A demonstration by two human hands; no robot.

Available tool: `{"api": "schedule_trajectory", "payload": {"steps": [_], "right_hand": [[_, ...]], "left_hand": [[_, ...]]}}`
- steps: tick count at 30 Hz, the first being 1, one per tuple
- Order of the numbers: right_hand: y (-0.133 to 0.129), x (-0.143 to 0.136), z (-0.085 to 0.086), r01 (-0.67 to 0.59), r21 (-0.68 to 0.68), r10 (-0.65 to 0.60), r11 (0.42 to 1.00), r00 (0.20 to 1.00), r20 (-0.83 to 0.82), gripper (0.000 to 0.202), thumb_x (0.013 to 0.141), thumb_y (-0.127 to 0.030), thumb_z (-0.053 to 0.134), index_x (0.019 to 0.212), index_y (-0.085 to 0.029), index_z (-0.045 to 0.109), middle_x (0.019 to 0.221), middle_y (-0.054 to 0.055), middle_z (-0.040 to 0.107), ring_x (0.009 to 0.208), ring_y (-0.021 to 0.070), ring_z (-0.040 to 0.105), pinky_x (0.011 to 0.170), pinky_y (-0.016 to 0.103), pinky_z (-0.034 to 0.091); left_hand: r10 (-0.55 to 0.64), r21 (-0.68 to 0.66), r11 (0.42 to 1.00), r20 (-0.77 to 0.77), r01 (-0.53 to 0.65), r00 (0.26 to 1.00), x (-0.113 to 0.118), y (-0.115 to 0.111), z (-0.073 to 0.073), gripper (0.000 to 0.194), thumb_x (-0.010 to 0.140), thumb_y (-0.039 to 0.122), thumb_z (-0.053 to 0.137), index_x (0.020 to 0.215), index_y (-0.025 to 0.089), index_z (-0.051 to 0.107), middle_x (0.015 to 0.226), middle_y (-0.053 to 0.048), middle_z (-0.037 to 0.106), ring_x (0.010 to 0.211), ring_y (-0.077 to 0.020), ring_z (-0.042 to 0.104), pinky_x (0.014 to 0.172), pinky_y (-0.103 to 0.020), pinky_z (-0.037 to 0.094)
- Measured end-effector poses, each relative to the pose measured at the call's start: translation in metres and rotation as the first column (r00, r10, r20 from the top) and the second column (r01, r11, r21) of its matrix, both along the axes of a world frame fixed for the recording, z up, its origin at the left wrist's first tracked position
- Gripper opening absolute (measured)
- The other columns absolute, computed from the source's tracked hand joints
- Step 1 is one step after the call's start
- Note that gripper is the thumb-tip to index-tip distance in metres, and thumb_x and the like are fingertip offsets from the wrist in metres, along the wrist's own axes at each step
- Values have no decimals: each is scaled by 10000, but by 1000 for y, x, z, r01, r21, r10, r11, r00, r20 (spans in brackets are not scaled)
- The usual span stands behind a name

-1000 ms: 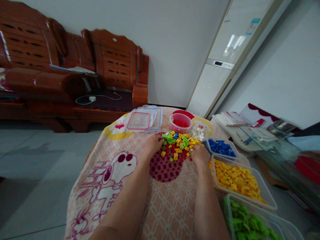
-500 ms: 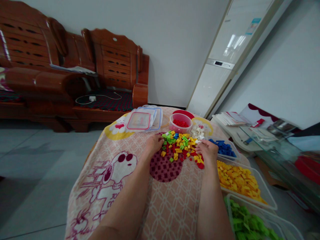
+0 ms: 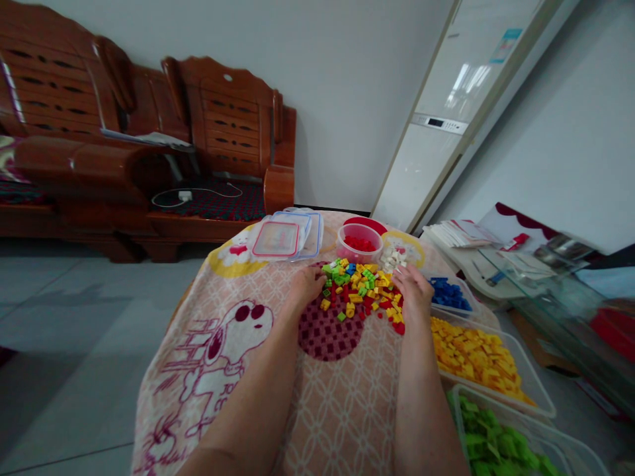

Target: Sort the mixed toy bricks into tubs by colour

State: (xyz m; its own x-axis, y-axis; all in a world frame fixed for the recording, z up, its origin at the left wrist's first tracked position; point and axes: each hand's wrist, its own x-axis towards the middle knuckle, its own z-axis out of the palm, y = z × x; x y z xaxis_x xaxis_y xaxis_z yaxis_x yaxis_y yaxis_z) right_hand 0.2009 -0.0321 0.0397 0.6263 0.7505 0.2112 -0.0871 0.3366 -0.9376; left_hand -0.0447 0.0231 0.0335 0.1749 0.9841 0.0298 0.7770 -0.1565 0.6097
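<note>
A loose pile of mixed building bricks [image 3: 364, 284], yellow, green, red and blue, lies on the patterned tablecloth. My left hand [image 3: 307, 285] rests at the pile's left edge, fingers curled; whether they hold anything is too small to tell. At the right edge of the pile is my right hand [image 3: 414, 289], its fingers apart and nothing visible in them, near white bricks [image 3: 394, 258]. Behind the pile stands a round tub of red bricks [image 3: 360, 243]. To the right are boxes of blue bricks [image 3: 449, 294], yellow bricks [image 3: 476, 357] and green bricks [image 3: 496, 436].
Clear lids [image 3: 278, 239] with red and blue rims lie at the table's back left. A red lid [image 3: 366, 226] is behind the round tub. Papers [image 3: 461, 233] and a glass shelf [image 3: 555, 311] stand to the right. A wooden sofa [image 3: 223, 132] is beyond the table.
My right hand has shifted slightly up, near the white bricks, and its fingers have lifted from the pile's right edge. My left hand stays about where it was.
</note>
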Motion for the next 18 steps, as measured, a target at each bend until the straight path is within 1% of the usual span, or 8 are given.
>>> {"api": "schedule_trajectory", "payload": {"steps": [4, 6, 9, 12, 15, 18], "right_hand": [[-4, -3, 1, 8, -52, -4, 999, 997, 72, 495, 623, -363, 736, 1035, -96, 681, 958, 113, 733, 854, 225, 701, 821, 408, 574], [-5, -3, 0, 35, -68, -27, 997, 992, 123, 456, 644, -375, 711, 1005, -97, 696, 927, 104, 737, 825, 220, 701, 807, 399, 576], [-5, 2, -3, 95, -78, -79, 992, 979, 186, 435, 671, -383, 672, 999, -99, 709, 915, 102, 741, 836, 223, 700, 803, 382, 571], [-4, 11, -7, 139, -96, -107, 986, 954, 279, 440, 703, -385, 625, 1024, -97, 713, 953, 117, 743, 873, 235, 701, 824, 370, 557], [-7, 16, -6, 200, -143, -114, 969, 881, 460, 445, 740, -393, 559, 1034, -102, 723, 975, 130, 744, 900, 251, 697, 849, 373, 539], [-10, 11, 0, 282, -167, -107, 945, 747, 656, 431, 763, -365, 494, 1012, -118, 743, 999, 136, 743, 941, 265, 684, 889, 381, 515]], "left_hand": [[3, -1, 1000, 9, -3, 1000, 0, 1, -2, 258, 851, 256, 504, 924, 193, 743, 741, -27, 728, 761, -160, 666, 723, -233, 466], [9, 2, 1000, 26, -9, 1000, -1, 1, -3, 254, 847, 250, 507, 928, 196, 742, 748, -25, 731, 759, -156, 667, 727, -229, 468], [16, 0, 1000, 58, -16, 998, -1, 2, -4, 248, 845, 244, 508, 906, 195, 743, 746, -25, 732, 758, -154, 667, 728, -226, 469], [20, -6, 1000, 75, -20, 997, -1, 2, -4, 240, 846, 250, 510, 854, 189, 742, 720, -28, 725, 746, -154, 664, 711, -225, 466], [38, -3, 999, 91, -38, 995, 0, 3, -6, 231, 844, 255, 518, 841, 180, 736, 694, -27, 717, 728, -153, 660, 689, -224, 465], [44, 0, 999, 110, -44, 993, 0, 5, -8, 225, 842, 242, 521, 854, 169, 733, 682, -28, 711, 712, -151, 657, 682, -225, 466]]}}
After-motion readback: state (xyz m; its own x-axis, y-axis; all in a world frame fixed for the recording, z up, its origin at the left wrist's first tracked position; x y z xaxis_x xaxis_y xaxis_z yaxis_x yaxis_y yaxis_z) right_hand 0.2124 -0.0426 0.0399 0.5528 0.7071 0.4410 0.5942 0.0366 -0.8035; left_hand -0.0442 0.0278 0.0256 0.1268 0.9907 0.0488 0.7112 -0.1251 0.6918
